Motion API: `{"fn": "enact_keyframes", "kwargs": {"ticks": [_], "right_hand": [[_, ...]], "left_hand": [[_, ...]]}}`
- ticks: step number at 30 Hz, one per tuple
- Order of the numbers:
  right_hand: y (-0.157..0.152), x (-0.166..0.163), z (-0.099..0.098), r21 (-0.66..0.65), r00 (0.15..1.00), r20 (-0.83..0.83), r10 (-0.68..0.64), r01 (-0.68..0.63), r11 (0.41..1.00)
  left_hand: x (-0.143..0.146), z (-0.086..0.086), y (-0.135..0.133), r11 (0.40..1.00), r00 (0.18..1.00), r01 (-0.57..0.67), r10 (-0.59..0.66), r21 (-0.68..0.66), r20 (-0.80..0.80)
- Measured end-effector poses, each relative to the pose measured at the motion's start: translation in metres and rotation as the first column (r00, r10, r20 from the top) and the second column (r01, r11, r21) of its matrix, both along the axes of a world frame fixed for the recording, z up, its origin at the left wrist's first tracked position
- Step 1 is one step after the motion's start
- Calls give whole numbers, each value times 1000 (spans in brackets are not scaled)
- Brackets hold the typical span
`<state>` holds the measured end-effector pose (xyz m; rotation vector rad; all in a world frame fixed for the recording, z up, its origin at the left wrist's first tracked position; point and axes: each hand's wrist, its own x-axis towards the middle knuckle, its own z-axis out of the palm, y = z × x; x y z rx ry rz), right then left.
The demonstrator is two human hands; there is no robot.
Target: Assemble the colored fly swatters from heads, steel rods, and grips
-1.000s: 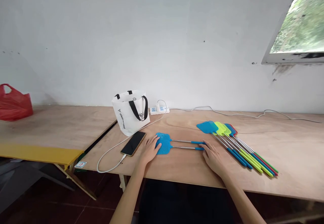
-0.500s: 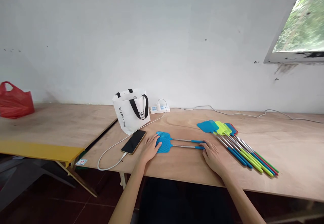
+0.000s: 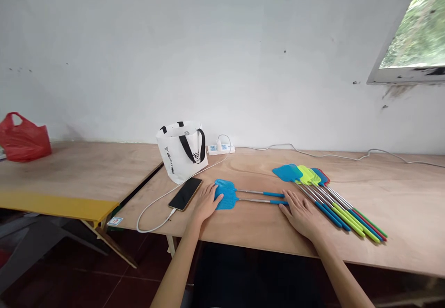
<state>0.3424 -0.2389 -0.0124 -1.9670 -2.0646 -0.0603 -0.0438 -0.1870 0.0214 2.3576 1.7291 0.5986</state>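
Note:
Two blue fly swatters (image 3: 227, 200) lie one above the other on the table, their metal shafts and blue handles pointing right. My left hand (image 3: 207, 202) rests at the outer edge of their mesh heads, fingers stretched and touching them, not wrapped round. My right hand (image 3: 298, 213) lies flat with fingers spread at the handle ends, palm down on the wood. Right of it, several more fly swatters (image 3: 323, 195) in blue, yellow-green, red and green lie side by side at a slant, heads overlapping.
A phone (image 3: 185, 194) on a white charging cable lies left of my left hand. Behind it stand a white tote bag (image 3: 174, 159) and a power strip (image 3: 221, 149). A red plastic bag (image 3: 26, 141) sits on the neighbouring table. The table's front edge runs under my forearms.
My right hand has shifted slightly right and its fingers have spread flat, off the swatter handles. My left hand stays at the heads. The view has turned a little.

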Motion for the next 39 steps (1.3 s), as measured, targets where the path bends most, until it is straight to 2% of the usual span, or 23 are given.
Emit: {"fn": "enact_keyframes", "kwargs": {"ticks": [6,16,30,39], "right_hand": [[0,-5,-3,-6,997,24,-68,68,998],[-3,-13,-4,-4,1000,-6,10,-10,1000],[-6,-15,4,-20,1000,1,18,-18,1000],[-4,-14,0,0,1000,1,21,-21,1000]], "left_hand": [[-1,-3,0,1000,1000,6,-6,15,5],[-1,-6,1,999,1000,8,-9,43,5],[-1,-6,2,999,1000,18,-18,38,4],[-3,-8,3,998,1000,29,-29,50,-2]]}}
